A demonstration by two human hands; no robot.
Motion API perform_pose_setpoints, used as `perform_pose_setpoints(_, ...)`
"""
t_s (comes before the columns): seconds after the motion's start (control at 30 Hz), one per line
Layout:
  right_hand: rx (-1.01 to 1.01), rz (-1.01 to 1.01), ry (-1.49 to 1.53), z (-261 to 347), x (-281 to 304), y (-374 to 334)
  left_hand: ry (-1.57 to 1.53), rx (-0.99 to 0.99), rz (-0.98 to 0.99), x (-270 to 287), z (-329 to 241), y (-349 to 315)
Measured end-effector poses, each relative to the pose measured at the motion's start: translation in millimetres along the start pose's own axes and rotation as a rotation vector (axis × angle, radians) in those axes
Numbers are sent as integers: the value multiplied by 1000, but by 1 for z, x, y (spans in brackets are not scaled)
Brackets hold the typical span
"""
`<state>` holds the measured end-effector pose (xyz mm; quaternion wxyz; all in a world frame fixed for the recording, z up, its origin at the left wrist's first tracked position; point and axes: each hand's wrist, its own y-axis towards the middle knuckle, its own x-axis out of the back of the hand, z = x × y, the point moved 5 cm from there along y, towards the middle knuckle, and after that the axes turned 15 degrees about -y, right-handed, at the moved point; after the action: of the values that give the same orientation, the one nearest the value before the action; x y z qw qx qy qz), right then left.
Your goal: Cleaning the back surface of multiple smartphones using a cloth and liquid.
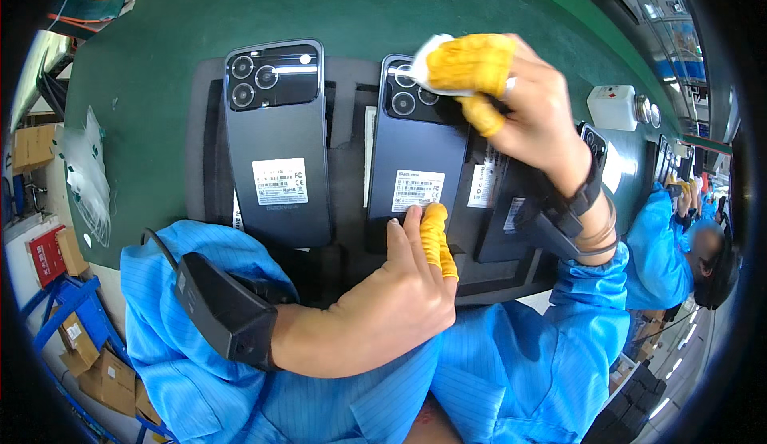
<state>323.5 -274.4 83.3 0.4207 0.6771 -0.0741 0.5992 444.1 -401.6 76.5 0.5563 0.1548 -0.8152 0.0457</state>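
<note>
A dark blue smartphone [419, 147] lies back up in front of me, its camera block at the far end and a white label low on its back. My right hand [511, 85], yellow cots on its fingers, pinches a white cloth [426, 62] against the camera block, partly covering the lenses. My left hand [419, 272] rests stretched fingertips, some in yellow cots, on this phone's lower end by the label. Left of it lies a similar phone [280, 136]. Another dark phone [502, 220] lies to the right, partly hidden by my right forearm.
The phones lie on a black foam tray [342, 112] on a green table [355, 13]. A clear plastic bag [84, 172] is at the left edge. A white bottle [613, 107] stands at the right. Beyond it sits a co-worker in blue [659, 244]. Cardboard boxes [76, 336] are at lower left.
</note>
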Motion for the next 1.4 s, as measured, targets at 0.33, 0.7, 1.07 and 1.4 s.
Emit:
perform_pose_setpoints(0.33,99,48,-1,13,-8,20,41,-34,-15,2,2,1)
perform_pose_setpoints(0.7,163,77,-197,3,-3,20,98,-12,-60,2,-1,-1)
perform_pose_setpoints(1.07,225,-4,-15,31,-9,6,50,-41,2,-1,0,1)
perform_pose_setpoints(1.4,-57,-24,23,17,15,10,77,-28,-22,0,-1,-1)
